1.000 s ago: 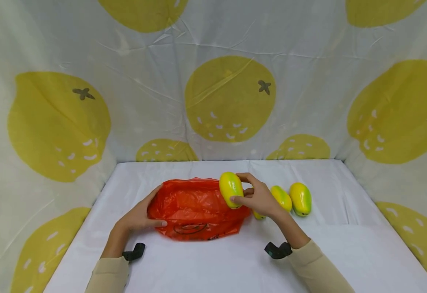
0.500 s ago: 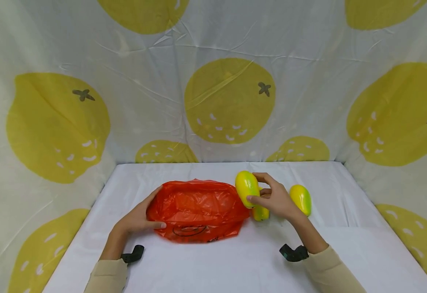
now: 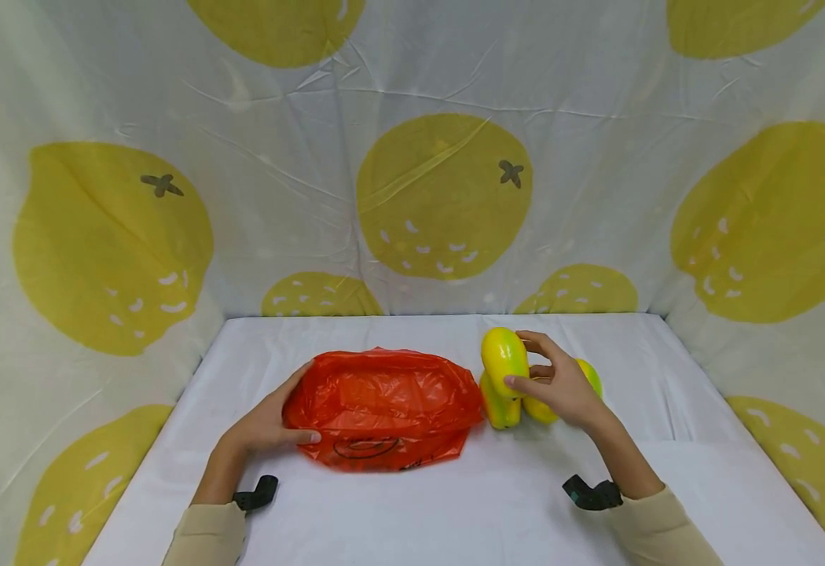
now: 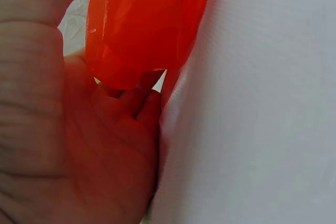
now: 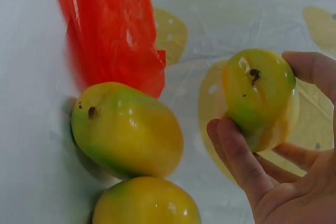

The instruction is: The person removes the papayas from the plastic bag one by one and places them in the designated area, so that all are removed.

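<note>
A red plastic bag (image 3: 384,401) lies on the white-covered table with its mouth spread wide. My left hand (image 3: 264,420) grips its left end, thumb at the front and the other fingers behind; up close, the red film (image 4: 142,30) hangs between thumb and fingers. To the right of the bag, my right hand (image 3: 561,385) pinches a yellow-green mango (image 3: 504,358) between thumb and fingertips, raised off the table. Its dark stem spot faces the right wrist camera on the held mango (image 5: 257,98). Directly below it in the head view, another mango (image 3: 501,413) rests beside the bag.
Two more mangoes lie further right: one (image 3: 540,410) partly behind the right hand, the other (image 3: 591,376) mostly hidden by it. A lemon-print cloth (image 3: 441,299) walls the table's back and sides. Dark wrist cameras (image 3: 592,494) sit on both forearms.
My right hand has carried the mango rightward, from over the bag's right end to above the mango beside it. The left hand and the bag have stayed almost still.
</note>
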A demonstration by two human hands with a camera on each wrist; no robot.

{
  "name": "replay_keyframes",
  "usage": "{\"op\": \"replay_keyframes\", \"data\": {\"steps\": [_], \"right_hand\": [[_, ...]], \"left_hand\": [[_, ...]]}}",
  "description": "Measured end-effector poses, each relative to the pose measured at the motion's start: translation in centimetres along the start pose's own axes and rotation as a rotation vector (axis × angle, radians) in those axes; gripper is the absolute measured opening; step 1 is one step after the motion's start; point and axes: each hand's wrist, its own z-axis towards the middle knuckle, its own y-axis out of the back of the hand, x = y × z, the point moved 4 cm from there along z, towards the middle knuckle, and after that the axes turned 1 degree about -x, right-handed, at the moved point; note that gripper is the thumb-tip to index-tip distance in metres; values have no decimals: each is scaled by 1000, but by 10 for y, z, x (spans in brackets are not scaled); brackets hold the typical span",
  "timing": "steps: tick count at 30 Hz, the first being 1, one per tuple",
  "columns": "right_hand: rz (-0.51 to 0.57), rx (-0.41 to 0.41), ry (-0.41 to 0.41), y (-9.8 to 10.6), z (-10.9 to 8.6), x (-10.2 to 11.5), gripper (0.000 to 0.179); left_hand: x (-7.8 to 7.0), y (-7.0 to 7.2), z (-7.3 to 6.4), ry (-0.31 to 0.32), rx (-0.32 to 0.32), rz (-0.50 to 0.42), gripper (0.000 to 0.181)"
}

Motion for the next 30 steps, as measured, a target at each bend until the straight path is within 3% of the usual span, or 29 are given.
{"op": "replay_keyframes", "data": {"steps": [10, 30], "right_hand": [[-46, -45, 29, 21, -9, -10, 73], [-71, -87, 3, 66, -25, -25, 77]], "left_hand": [[1, 0, 0, -11, 2, -13, 123], [2, 2, -1, -34, -2, 29, 122]]}}
